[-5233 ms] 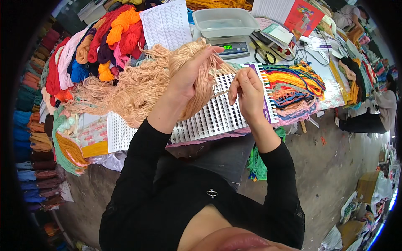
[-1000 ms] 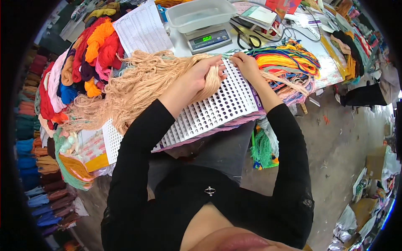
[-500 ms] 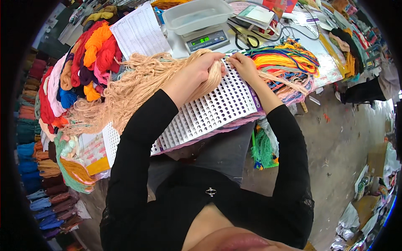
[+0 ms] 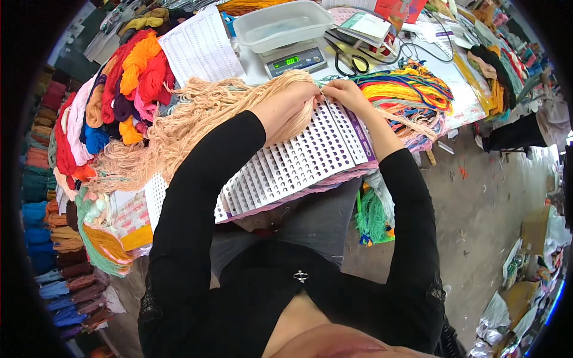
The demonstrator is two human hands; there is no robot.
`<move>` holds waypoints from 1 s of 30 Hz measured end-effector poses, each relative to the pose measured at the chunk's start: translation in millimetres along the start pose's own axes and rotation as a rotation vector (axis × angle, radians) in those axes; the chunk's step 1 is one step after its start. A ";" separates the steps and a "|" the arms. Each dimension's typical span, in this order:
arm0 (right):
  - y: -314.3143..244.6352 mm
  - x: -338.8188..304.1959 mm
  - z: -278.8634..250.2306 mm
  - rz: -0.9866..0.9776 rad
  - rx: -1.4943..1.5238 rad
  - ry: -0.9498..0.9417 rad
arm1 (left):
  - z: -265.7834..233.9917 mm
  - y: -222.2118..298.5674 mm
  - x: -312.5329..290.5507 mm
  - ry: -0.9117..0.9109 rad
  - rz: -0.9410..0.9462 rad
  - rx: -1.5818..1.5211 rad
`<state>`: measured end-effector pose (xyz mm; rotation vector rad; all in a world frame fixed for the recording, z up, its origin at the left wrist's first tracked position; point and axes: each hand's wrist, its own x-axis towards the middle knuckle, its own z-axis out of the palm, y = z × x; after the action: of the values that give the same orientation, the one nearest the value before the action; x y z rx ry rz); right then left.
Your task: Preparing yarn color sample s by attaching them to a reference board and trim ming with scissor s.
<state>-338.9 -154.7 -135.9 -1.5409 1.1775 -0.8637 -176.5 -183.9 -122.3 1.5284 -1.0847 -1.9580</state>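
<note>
While the left hand (image 4: 295, 100) curls around the peach yarn (image 4: 218, 113), which lies over the upper left of the punched white cards (image 4: 301, 156), the right hand (image 4: 345, 94) pinches narrowly by the cards' top edge; I cannot tell whether its fingertips hold a strand. Steadying the bundle lightly and keeping the 2 hands close above the cards should limit tangling.

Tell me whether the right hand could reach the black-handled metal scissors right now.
Probably yes: the black-handled metal scissors lie just beyond the right hand, loops uncovered, though that hand is occupied at the far edge of the perforated white card.
</note>
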 end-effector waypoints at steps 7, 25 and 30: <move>14.2 0.2 -1.0 0.001 -0.355 0.103 | -11.7 -15.2 -7.3 0.165 0.769 0.920; 0.3 -14.7 19.1 -0.023 -0.643 0.287 | -36.5 25.4 -54.3 -0.078 0.214 -0.236; 2.0 -19.6 26.7 -0.111 -0.637 0.378 | -48.9 53.9 -85.9 -0.328 0.279 -0.619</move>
<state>-320.3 -128.7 -144.6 -2.0195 1.7741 -0.9309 -111.3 -168.9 -31.7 0.7122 -0.6569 -2.1096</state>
